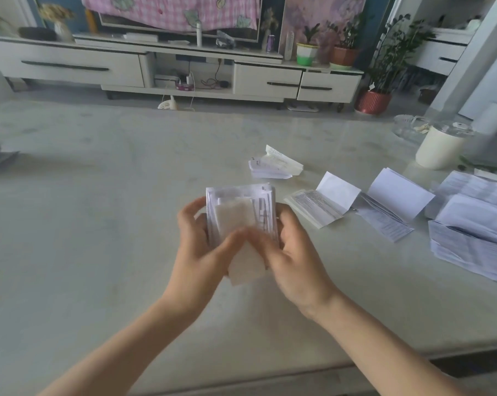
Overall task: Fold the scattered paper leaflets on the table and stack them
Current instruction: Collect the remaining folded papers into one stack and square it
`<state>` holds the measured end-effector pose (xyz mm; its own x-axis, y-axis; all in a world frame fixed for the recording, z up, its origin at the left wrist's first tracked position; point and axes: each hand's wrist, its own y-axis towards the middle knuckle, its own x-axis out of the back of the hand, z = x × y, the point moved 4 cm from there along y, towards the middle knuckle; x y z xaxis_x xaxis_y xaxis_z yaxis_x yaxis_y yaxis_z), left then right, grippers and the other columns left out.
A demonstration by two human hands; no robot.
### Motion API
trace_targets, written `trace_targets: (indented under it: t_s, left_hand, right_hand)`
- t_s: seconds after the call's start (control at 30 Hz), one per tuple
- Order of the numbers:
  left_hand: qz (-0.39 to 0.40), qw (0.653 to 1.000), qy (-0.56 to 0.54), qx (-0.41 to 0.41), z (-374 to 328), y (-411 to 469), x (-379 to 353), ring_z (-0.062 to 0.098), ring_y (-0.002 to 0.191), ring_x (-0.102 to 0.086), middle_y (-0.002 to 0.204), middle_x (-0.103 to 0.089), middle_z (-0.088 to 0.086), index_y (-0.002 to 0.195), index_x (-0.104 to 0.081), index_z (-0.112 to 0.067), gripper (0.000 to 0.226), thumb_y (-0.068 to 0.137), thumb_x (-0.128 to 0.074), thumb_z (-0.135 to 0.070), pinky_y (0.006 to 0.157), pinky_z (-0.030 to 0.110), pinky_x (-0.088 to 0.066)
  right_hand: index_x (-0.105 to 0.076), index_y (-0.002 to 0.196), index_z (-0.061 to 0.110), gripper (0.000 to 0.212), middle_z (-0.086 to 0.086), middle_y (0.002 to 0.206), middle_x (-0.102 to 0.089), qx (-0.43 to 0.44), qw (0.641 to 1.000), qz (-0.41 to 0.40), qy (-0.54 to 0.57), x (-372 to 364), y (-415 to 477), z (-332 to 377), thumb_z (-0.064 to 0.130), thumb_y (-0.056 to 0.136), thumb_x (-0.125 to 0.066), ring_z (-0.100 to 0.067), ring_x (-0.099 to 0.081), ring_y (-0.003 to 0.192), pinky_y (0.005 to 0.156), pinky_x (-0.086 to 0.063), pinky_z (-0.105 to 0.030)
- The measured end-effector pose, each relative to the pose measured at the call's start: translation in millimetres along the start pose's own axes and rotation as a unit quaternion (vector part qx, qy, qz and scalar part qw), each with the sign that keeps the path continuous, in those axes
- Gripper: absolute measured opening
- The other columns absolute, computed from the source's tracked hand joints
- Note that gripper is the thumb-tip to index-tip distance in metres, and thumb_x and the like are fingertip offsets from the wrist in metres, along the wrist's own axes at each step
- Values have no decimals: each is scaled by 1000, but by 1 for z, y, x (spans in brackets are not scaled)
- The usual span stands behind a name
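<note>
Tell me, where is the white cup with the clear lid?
In the head view, the white cup stands on the table, far right, beside a clear glass dish, beyond the unfolded leaflets.

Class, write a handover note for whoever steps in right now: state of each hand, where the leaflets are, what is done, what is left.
Left hand and right hand: both grip the folded bundle above the table, thumbs on a pale leaflet at its front.
Done: the bundle, and a small pile beyond it that looks folded.
Left: half-open leaflet, second half-open leaflet, loose sheets at the right. Fold them, then stack everything.
</note>
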<state>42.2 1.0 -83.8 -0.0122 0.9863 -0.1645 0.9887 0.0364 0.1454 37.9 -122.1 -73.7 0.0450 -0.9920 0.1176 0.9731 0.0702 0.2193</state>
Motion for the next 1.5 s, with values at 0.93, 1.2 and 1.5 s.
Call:
trace_targets:
  t_s: [0.93,1.2,1.5]
  left_hand:
    - [56,987,-71,130,17,-2,-4,11,63,-66,72,-71,1,86,-68,-7,15,77,-61,-18,54,20,-53]
    - [27,984,-83,153,16,2,0,14,68,-68,78,-73,2,88,-69,-10,11,86,-58,-12,64,25,-56]
    - [-19,985,-70,158,13,2,4,15,69,-67,76,-72,1,84,-69,-15,11,88,-59,-11,70,32,-54]
  right_hand:
    - [-52,107,7,19,-14,101,-63,-61,746,20,-662,92,39,-18,16,95,-40,-36,-53,88,67,-39,-35]
    - [-55,100,9,16,-9,90,-62,-18,788,-35,-614,93,34,-6,14,95,-41,-31,-52,83,62,-31,-31]
    - [-60,90,10,10,-17,89,-66,-147,987,-66,-5,78,14,21,4,92,-53,-28,-62,74,53,-52,-23]
